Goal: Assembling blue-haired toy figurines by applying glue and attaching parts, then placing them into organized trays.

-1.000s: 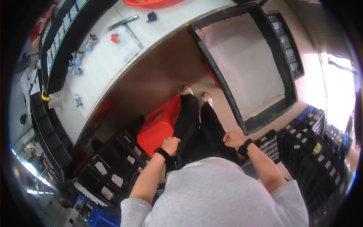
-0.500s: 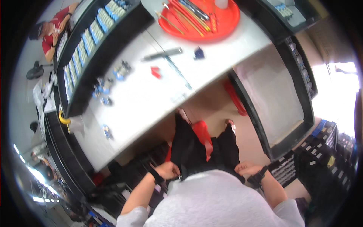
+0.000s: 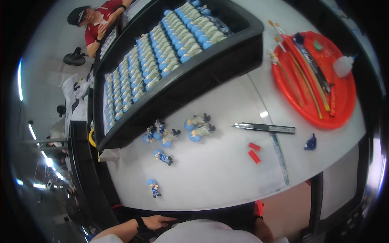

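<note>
Left hand (image 3: 156, 222) lies flat, fingers apart, empty, just below the white table (image 3: 210, 178) edge. Right hand's hidden, grip can't tell. Nearest the table edge: a blue-haired figurine (image 3: 153, 187).

Toy workshop, black tray (image 3: 227, 60) of blue-haired figurines (image 3: 170, 44), red tray of paintbrushes (image 3: 344, 109)

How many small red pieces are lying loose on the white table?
2: both red pieces lie side by side below the metal blade, one just above the other. None seem hidden.
</note>
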Action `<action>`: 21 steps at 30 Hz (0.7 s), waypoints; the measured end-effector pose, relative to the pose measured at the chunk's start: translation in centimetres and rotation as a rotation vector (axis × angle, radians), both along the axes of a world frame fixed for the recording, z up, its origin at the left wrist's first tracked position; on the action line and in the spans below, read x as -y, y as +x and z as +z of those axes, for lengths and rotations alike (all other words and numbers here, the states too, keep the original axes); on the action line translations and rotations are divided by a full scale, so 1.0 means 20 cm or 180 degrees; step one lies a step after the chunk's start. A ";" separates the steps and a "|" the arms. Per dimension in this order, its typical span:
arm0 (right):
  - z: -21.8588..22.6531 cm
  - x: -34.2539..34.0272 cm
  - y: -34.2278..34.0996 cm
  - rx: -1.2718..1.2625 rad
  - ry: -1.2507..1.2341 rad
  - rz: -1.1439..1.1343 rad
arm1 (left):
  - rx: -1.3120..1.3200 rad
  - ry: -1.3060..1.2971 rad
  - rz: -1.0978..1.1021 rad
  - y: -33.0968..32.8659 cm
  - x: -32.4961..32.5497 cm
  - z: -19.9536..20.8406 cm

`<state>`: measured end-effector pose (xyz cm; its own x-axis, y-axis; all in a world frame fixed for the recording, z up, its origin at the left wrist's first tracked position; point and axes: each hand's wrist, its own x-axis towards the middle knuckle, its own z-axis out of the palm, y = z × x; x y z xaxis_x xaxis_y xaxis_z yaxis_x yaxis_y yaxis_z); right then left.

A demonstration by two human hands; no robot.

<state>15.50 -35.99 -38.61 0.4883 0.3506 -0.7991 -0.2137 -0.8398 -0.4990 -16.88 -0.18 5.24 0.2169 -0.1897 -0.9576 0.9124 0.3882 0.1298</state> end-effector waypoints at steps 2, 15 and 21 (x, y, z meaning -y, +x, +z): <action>-0.09 -0.05 0.11 -0.0149 0.0149 0.0291 | -0.0216 -0.0198 -0.0204 0.00 -0.09 0.12; -0.24 -0.42 0.86 -0.0317 0.0780 0.1510 | -0.0433 0.2068 0.1801 0.39 -0.65 0.48; -0.37 -0.54 1.27 -0.0177 0.0990 0.2285 | -0.0575 0.3961 0.1976 0.14 -0.59 0.47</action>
<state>40.88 -25.27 -46.05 0.0194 0.7771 -0.6291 0.2970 -0.6053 -0.7385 -14.17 11.54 14.65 -0.1913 0.8732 -0.4482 0.6774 0.4479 0.5835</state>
